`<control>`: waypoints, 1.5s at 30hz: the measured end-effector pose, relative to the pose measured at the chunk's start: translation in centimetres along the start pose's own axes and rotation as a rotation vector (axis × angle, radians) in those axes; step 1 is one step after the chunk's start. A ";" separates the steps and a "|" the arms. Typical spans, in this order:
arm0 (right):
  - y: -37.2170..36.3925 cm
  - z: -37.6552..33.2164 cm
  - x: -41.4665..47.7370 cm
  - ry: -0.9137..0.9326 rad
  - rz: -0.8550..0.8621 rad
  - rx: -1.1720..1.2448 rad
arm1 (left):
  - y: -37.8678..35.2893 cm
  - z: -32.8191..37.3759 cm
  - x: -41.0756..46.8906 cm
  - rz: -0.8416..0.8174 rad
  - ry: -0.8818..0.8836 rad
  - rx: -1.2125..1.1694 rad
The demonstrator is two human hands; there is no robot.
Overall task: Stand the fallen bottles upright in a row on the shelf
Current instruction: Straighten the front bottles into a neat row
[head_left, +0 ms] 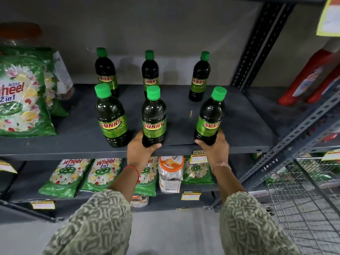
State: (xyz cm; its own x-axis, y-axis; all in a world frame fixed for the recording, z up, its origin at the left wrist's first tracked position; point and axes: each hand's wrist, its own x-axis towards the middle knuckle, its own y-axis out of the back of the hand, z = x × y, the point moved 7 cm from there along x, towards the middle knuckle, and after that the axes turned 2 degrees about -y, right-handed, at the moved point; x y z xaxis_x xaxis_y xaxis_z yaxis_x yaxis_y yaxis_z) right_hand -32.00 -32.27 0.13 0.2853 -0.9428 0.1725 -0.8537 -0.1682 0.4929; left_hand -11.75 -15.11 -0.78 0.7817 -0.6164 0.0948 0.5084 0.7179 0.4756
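glossy plastic bottles (154,116); matt metal shelf (230,115); shiny detergent packets (24,100).

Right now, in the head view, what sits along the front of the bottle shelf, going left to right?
Wheel bag → left bottle → middle bottle, held by the left hand → right bottle, held by the right hand → shelf post.

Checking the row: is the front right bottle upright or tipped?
Upright, about. The front right bottle stands on its base on the shelf, green cap up, right hand around its bottom.
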 end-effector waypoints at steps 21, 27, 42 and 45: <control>-1.3 -3.7 -8.0 0.203 0.167 0.039 | 4.1 -1.0 -4.1 0.314 -0.043 0.031; -10.4 -7.0 -5.4 0.062 -0.427 0.147 | 9.0 -4.5 -1.9 0.435 0.140 0.062; -13.3 -8.3 -5.1 0.082 -0.261 -0.002 | 13.0 -7.2 0.6 0.337 0.080 0.134; -13.2 -8.2 -5.3 0.080 -0.241 0.001 | 14.1 -7.6 0.7 0.329 0.097 0.122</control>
State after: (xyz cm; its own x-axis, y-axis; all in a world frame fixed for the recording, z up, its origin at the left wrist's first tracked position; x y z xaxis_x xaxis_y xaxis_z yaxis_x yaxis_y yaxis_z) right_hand -18.68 -22.68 -0.31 0.5142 -0.8496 0.1176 -0.7575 -0.3855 0.5269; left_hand -1.31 -3.00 -0.67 0.9297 -0.3217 0.1797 0.1821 0.8251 0.5349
